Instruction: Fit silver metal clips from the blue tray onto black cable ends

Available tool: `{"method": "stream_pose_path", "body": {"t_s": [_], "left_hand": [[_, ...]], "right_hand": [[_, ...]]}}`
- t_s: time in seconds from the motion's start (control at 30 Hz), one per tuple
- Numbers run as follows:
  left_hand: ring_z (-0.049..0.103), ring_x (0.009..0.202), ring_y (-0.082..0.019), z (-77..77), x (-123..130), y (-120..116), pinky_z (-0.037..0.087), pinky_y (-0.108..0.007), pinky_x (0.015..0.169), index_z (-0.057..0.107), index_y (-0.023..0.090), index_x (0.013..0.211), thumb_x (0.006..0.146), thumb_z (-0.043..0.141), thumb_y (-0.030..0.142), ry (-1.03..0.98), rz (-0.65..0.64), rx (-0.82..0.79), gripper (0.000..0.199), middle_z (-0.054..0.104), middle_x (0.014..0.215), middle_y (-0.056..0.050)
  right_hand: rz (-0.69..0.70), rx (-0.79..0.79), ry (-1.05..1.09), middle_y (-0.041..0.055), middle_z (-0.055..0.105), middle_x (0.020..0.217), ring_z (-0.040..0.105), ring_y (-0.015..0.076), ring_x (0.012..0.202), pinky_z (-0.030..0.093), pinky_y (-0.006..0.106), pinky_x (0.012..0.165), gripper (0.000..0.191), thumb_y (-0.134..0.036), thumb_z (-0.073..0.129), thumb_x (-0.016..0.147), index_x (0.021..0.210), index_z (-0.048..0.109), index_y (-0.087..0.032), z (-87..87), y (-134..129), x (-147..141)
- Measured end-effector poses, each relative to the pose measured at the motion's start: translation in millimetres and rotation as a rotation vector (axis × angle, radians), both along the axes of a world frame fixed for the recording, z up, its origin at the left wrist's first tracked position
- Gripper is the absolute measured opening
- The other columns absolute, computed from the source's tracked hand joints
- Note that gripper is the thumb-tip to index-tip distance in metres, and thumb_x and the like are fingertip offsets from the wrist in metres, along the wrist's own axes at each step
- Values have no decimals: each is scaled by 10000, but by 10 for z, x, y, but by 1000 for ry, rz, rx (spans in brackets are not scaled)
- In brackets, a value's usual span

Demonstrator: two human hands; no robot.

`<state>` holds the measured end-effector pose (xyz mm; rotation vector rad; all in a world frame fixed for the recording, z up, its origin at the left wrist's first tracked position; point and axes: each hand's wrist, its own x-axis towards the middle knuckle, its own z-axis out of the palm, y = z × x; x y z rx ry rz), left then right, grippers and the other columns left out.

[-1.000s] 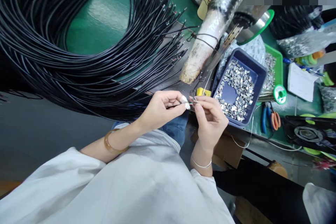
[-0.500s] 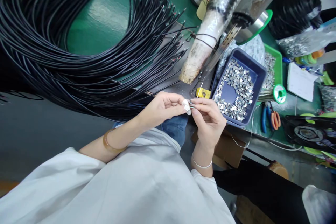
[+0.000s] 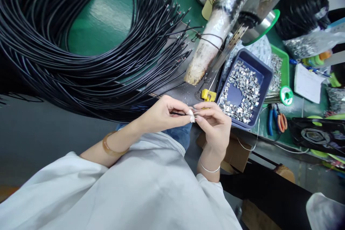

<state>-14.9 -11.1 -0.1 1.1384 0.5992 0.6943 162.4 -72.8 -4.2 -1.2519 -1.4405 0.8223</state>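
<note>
My left hand (image 3: 171, 113) is closed in a pinch on a black cable (image 3: 177, 114), a short length of which shows between thumb and fingers. A white wrapping or scrap (image 3: 191, 115) sits at those fingertips; I cannot tell which it is. My right hand (image 3: 215, 124) meets it from the right, thumb and fingers pinched together at the cable's end. What lies between the right fingertips is too small and covered to make out. Just beyond the right fingers is a yellow piece (image 3: 208, 95) with a thin silvery wire (image 3: 213, 82) rising from it.
A large bundle of black cables (image 3: 88, 68) with stripped ends covers the left of the green table (image 3: 107, 18). A blue tray (image 3: 266, 75) of small metal clips stands right, near a white, dirty-ended tube (image 3: 201, 57). Pliers (image 3: 277, 120) and a solder spool (image 3: 286, 96) lie farther right.
Both hands have shifted slightly, and the fingertips now press closer together. More black cable shows in my left hand. The thin wire at the yellow piece leans farther right.
</note>
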Motion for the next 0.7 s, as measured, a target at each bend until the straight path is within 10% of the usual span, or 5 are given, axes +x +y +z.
{"method": "stream_pose_path", "body": {"t_s": [0.23,0.37,0.7], "left_hand": [[287,469,-31,21,46,-40,236,-172,446,651,127,746,749,701,131,37,171,38,51,377,504,94],[307,476,-38,0,62,-10,235,-174,442,644,123,719,739,699,160,41,175,3,69,407,504,78],[424,540,-73,3,75,54,333,-192,498,745,126,707,719,720,220,75,270,-46,98,531,560,24]], "right_hand": [[-376,312,-218,20,757,1016,759,182,956,675,390,833,193,-120,648,919,1029,731,-256,1,-30,-138],[-339,524,-366,30,780,1027,768,173,929,669,341,769,248,-91,628,924,1111,691,-241,5,-69,-210],[-331,376,-238,30,777,987,772,170,922,668,336,778,117,-115,633,923,983,641,-215,-114,33,-192]]}}
